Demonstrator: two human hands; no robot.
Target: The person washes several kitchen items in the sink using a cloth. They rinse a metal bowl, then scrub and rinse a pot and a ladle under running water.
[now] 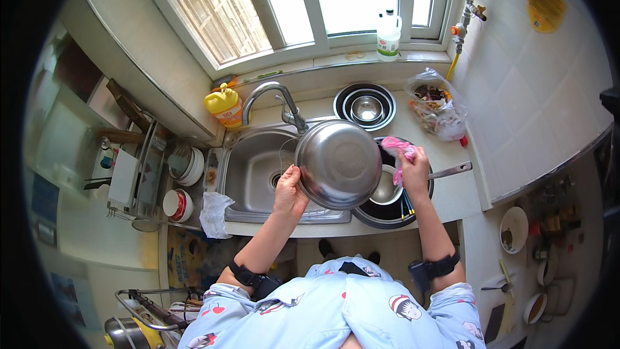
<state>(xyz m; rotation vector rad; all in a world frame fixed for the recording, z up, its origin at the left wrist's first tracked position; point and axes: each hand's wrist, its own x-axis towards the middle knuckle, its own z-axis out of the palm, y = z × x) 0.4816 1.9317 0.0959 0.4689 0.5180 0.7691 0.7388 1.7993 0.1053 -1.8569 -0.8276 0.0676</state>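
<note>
My left hand (291,194) grips the rim of a stainless steel basin (339,165), tilted with its rounded outside facing up. The basin hangs over the right side of the steel sink (244,169) and part of the counter. In my right hand (415,173) is a pink cloth (398,144), bunched up to the right of the basin and apart from it. Below that hand sits a large dark pan (365,215), partly hidden by the basin. Inside it are a pale bowl (387,190) and several chopsticks (407,203); a metal utensil handle (450,170) sticks out to the right.
A curved faucet (271,88) rises behind the sink, beside a yellow jug (224,106). Nested metal bowls (366,108) and a plastic bag of scraps (438,106) stand at the back. Left are stacked bowls (186,165) and a white cloth (214,214) over the edge.
</note>
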